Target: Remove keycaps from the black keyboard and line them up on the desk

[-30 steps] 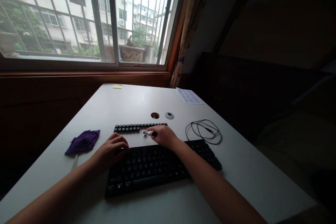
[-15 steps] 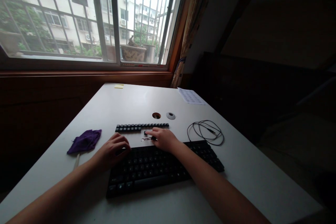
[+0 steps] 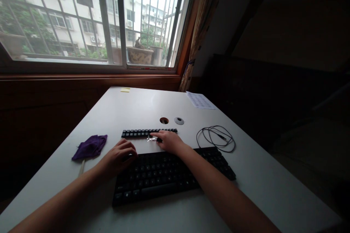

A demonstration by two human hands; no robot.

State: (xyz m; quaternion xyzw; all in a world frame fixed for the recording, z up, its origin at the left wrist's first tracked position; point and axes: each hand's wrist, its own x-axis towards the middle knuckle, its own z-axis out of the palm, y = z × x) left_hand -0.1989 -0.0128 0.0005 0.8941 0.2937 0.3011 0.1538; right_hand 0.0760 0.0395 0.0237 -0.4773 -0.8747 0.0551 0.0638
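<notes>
**Two hands at work: loose keycaps ranged above a kbd.**

Largest first. Window [image 3: 123, 25], upper left of frame, w/ bars beyond the glass. White table [image 3: 147, 102], centre to bottom of frame, bears all else. Black kbd [image 3: 155, 174], lower centre, lies slightly askew; its upper part is too dark to tell which keys are missing. Black cable [image 3: 222, 137], coiled, right of centre; purple cloth [image 3: 90, 147], left of centre, w/ a pale stick under it.

L hand [image 3: 120, 154], at the kbd's upper left corner: fingers bent; cannot tell whether it grips the edge or merely rests. R hand [image 3: 171, 142], above the kbd's top edge, mid-frame: grasping a small wire tool, index finger extended.

Keycap rows [image 3: 136, 134], approx. mid-frame: two, just above the kbd, the nearer one shorter & partly hidden by R hand. Wire tool [image 3: 159, 139]: dark handle in R hand, bright wire end pointing left, just below the rows. Index fingertip is at the right end of the nearer row.

Step in hand (judged): nudging a cap into line, tool kept in the same hand. Next move, prob., calls for a light fingertip, w/o disturbing neighbouring caps.
</notes>
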